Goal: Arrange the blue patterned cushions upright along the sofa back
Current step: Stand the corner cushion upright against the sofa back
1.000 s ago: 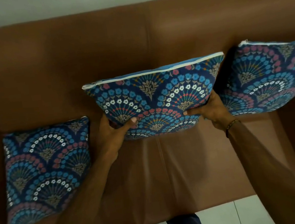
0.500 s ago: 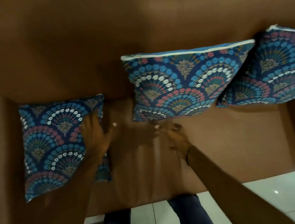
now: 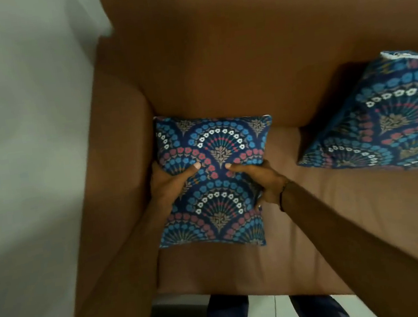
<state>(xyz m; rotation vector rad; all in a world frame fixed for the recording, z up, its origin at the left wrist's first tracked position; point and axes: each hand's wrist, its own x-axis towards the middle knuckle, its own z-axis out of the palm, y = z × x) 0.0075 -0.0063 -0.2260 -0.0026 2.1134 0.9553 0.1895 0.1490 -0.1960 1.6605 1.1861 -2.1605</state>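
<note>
A blue patterned cushion lies flat on the brown sofa seat, close to the left armrest, its far edge near the sofa back. My left hand grips its left side with the thumb on top. My right hand grips its right side, thumb on the pattern. A second blue patterned cushion leans upright against the sofa back at the right edge of the view, partly cut off.
The sofa's left armrest rises just beside the held cushion. A pale wall lies to the left. White floor tiles and my dark trouser legs show below the seat's front edge.
Both hands let go of the middle cushion, which stays leaning on the sofa back, and moved left to grip the flat cushion by the armrest. My view turned left.
</note>
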